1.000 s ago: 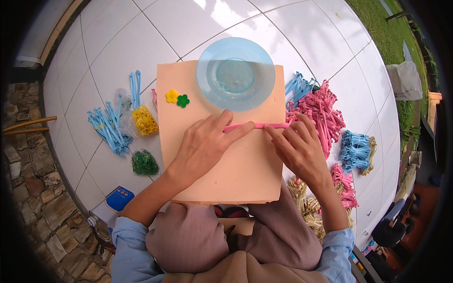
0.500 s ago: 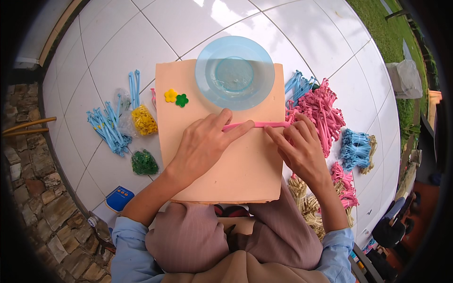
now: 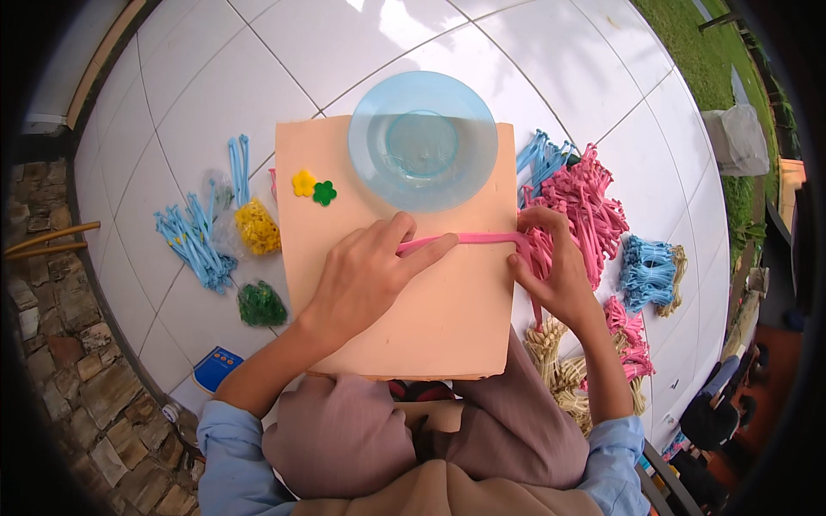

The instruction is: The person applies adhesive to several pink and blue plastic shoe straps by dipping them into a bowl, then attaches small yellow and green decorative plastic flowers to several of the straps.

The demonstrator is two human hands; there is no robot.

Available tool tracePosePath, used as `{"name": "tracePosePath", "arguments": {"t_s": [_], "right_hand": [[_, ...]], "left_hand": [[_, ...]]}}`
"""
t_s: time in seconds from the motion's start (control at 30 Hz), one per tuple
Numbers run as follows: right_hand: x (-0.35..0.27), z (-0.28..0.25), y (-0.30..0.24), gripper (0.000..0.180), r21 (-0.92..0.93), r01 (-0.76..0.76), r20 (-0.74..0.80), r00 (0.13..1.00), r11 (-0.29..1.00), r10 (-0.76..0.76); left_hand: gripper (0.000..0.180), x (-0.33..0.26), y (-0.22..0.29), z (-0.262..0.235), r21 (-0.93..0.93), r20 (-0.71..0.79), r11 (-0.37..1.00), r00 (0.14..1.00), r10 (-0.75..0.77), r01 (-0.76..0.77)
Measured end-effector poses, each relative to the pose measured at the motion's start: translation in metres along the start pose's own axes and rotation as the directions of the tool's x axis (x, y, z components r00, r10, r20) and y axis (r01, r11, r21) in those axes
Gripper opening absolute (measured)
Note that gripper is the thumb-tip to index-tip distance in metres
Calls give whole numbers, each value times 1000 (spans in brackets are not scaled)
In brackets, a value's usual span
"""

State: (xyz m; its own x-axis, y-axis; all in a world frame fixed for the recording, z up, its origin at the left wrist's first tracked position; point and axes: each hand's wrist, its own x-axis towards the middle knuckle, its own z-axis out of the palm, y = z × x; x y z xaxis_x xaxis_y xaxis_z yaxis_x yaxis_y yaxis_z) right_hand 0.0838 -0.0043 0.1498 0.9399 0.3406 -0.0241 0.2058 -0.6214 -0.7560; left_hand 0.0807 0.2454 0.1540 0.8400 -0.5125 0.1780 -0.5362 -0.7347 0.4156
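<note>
A peach board (image 3: 430, 318) lies across my lap. My left hand (image 3: 366, 275) rests on it and pinches one end of a long pink strip (image 3: 469, 242). My right hand (image 3: 551, 262) grips the other end at the board's right edge, with the strip stretched flat between the hands. A pale blue plastic plate (image 3: 423, 139) sits on the board's far end. A yellow flower piece (image 3: 303, 182) and a green flower piece (image 3: 324, 193) lie side by side at the board's upper left.
On the white tiled floor (image 3: 155, 112): blue strips (image 3: 194, 241), a bag of yellow pieces (image 3: 256, 227) and green pieces (image 3: 261, 304) on the left. A pile of pink strips (image 3: 585, 206), blue bundles (image 3: 650, 271) and tan bundles (image 3: 559, 353) lie right. A small blue box (image 3: 215, 368) sits near my left elbow.
My right hand has slid to the right, off the board's edge, pulling the pink strip out longer. My left hand stays put on the strip's other end.
</note>
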Motion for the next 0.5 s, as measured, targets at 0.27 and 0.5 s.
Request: {"name": "tracePosePath", "arguments": {"t_s": [0.27,0.5], "right_hand": [[-4,-17,15,52,106,61,181,980,993,-79],[-41,-66,-42,39,128,-26,72,997,991,17]], "left_hand": [[42,-11,-3,7,19,-34,999,998,52,-51],[22,-14,25,-33,-536,-16,841,995,-103,78]]}}
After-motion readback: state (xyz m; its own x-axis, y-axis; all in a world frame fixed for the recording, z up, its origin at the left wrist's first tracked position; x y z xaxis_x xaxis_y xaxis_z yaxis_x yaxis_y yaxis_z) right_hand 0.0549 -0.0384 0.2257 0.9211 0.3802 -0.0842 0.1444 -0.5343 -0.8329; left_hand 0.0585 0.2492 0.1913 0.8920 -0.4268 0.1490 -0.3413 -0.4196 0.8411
